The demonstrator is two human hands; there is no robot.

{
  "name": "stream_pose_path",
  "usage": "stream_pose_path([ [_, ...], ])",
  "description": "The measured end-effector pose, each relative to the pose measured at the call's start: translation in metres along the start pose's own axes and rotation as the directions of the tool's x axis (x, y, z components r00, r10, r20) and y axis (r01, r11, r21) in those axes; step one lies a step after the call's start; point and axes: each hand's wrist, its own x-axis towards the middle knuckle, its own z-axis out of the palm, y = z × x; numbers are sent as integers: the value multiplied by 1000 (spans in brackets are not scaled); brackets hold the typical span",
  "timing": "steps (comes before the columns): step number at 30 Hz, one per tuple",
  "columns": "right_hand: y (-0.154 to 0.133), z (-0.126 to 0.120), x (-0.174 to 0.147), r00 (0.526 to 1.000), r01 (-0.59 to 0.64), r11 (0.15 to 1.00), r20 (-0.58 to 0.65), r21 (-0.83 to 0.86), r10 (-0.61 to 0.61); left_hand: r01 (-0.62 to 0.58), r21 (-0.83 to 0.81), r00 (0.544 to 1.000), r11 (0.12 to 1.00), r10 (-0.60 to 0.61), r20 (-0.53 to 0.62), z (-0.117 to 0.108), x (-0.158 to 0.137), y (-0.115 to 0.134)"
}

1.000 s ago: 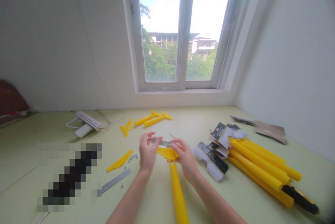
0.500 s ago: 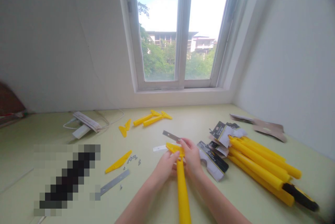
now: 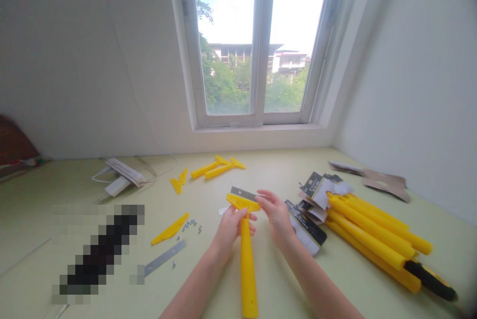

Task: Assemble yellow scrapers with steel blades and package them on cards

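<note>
My left hand (image 3: 234,224) grips a yellow scraper (image 3: 248,269) just under its flared head, with the handle pointing toward me. Against the head's far edge lies a flat metal blade (image 3: 238,192) with holes in it. My right hand (image 3: 275,209) pinches the blade's right end beside the corner of the head. Left of my hands are a loose yellow clamping plate (image 3: 170,228), another metal blade (image 3: 165,258) and several small screws (image 3: 189,224). Part of a pale strip (image 3: 222,211) shows behind my left hand.
Several yellow handles (image 3: 372,224) are piled at the right beside printed cards (image 3: 307,229) and a black-and-yellow tool (image 3: 430,279). Two yellow scrapers (image 3: 223,167) and small yellow plates (image 3: 179,181) lie farther back. A power strip (image 3: 122,175) sits by the wall. A dark object at left is pixelated.
The scraper head has turned and moved slightly left and up. The blade, formerly sticking out beyond the head at an angle, now lies along its front edge.
</note>
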Motion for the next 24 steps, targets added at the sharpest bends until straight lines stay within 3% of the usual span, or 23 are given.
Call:
stream_pose_path([
  [3, -1, 1, -3, 994, 92, 986, 70, -138, -83, -31, -13, 999, 999, 31, -13, 5, -4, 6],
  [7, -1, 0, -3, 970, 245, 914, 68, -325, -235, -57, -62, 997, 996, 54, -46, 10, -9, 12],
  [10, -3, 1, -4, 962, 268, 880, 67, -391, -263, -78, -128, 996, 989, 72, -53, 10, -10, 14],
  [16, -9, 5, -8, 975, 213, 933, 119, -289, -186, -82, -169, 997, 982, 82, -7, 7, -7, 12],
  [24, -16, 10, -15, 977, 67, 994, 208, -91, -47, -185, -74, 983, 980, 185, -4, 9, -10, 13],
])
